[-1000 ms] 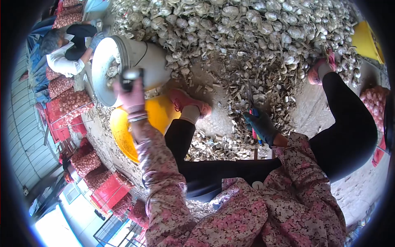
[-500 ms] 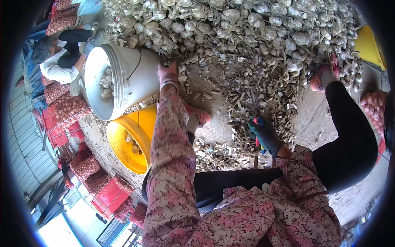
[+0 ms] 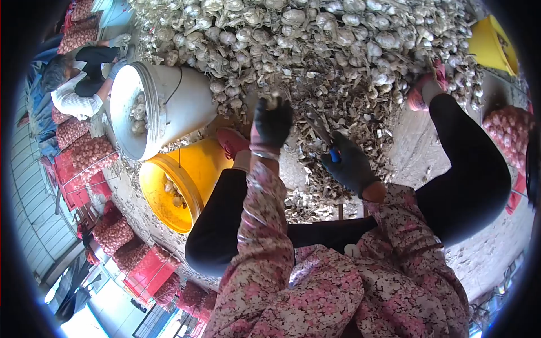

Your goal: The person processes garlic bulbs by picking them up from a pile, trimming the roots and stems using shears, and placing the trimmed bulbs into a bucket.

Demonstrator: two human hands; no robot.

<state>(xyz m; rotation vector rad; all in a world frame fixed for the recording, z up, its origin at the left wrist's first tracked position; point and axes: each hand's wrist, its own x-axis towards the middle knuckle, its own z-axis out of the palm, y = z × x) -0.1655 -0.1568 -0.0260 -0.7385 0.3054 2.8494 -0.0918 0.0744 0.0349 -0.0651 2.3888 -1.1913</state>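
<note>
In the head view my left hand [image 3: 272, 125], in a dark glove with a pink cuff, is closed on a garlic bulb [image 3: 274, 102] that shows at its fingertips. My right hand [image 3: 351, 165], in a dark green glove, grips a pair of shears [image 3: 335, 155] by its blue handle. The metal blades point up and left, toward the bulb but apart from it. Loose garlic peel and stem scraps [image 3: 360, 121] cover the ground beneath the shears. Beyond both hands spreads a large heap of garlic bulbs [image 3: 293, 34].
Left of me lie a tilted white bucket [image 3: 186, 107] and a yellow bucket [image 3: 205, 169], each with some bulbs inside. Another yellow bucket [image 3: 490, 48] is at far right. A person [image 3: 73, 84] sits at upper left. Filled red net sacks [image 3: 90, 155] line the left side.
My left hand has come back from beside the white bucket, toward the right, and now holds a garlic bulb. My right hand has shifted slightly, tilting the shears' blades to the left.
</note>
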